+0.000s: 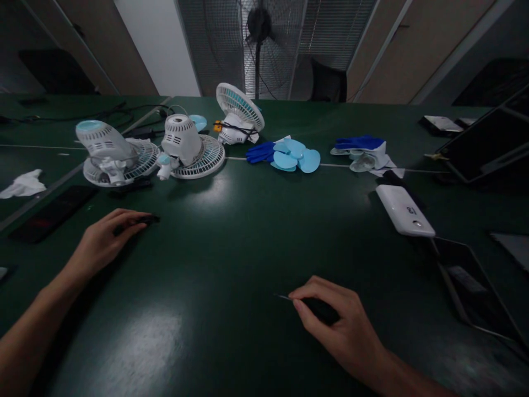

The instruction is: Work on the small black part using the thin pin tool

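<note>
My left hand [105, 240] rests on the dark green table [231, 231] at the left, fingers curled round a small dark object [144, 220] whose tip pokes out past the fingertips. My right hand [336, 325] lies near the front centre, fingers pinched on a thin dark tool [285, 298] with a fine metal tip that points left. Beyond the left hand lie two white clip fans face down [113, 157] [192, 149]. A third fan [239, 113] stands tilted behind them. Loose light-blue fan blades [295, 157] lie at mid-table.
Blue gloves [260, 151] [357, 143] lie beside the blades and further right. A white power bank [404, 210] and tablets [475, 286] [483, 143] occupy the right side. A black phone [49, 212] and crumpled white tissue [25, 183] are at the left. A pedestal fan [258, 33] stands behind the table.
</note>
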Action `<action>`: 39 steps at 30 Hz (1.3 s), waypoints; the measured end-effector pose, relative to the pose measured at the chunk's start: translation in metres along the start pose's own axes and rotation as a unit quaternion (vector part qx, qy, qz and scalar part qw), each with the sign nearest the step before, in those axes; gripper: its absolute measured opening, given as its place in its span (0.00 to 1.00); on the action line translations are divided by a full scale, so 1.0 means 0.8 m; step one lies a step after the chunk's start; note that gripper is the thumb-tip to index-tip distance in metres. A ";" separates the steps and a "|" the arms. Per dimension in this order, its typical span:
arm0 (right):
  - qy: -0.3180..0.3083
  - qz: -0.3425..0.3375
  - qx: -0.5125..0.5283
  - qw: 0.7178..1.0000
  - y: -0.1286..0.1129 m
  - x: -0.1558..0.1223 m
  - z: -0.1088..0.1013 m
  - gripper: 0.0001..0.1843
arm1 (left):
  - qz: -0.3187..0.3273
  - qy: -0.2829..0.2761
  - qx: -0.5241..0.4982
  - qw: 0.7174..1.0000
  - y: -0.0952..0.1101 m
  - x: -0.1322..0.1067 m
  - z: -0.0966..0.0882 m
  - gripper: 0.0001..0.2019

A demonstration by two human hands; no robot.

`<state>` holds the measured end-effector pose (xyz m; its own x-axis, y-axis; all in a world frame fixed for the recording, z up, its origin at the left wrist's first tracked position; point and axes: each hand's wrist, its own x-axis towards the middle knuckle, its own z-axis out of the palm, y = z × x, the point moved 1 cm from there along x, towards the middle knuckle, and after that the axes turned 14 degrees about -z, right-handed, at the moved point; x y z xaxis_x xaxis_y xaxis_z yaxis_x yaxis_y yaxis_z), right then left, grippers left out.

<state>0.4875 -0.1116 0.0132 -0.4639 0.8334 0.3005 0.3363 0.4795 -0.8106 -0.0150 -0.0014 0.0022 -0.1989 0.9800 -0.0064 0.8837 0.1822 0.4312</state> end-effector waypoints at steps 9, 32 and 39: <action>-0.004 0.000 0.002 1.000 -0.001 -0.001 -0.001 0.07 | -0.061 -0.046 -0.007 0.997 -0.057 0.004 -0.029 0.42; 0.003 -0.010 -0.008 1.000 -0.001 0.000 0.000 0.06 | -0.186 0.111 -0.078 0.973 -0.002 -0.025 -0.039 0.31; -0.001 -0.012 -0.013 1.000 -0.006 0.002 -0.002 0.08 | -0.221 0.058 -0.150 0.962 0.003 -0.030 -0.038 0.34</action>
<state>0.4860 -0.1120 0.0184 -0.4741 0.8206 0.3191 0.3458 0.5068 -0.7896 -0.0210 -0.0270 0.0303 -0.5874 0.7941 -0.1560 0.5442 0.5303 0.6501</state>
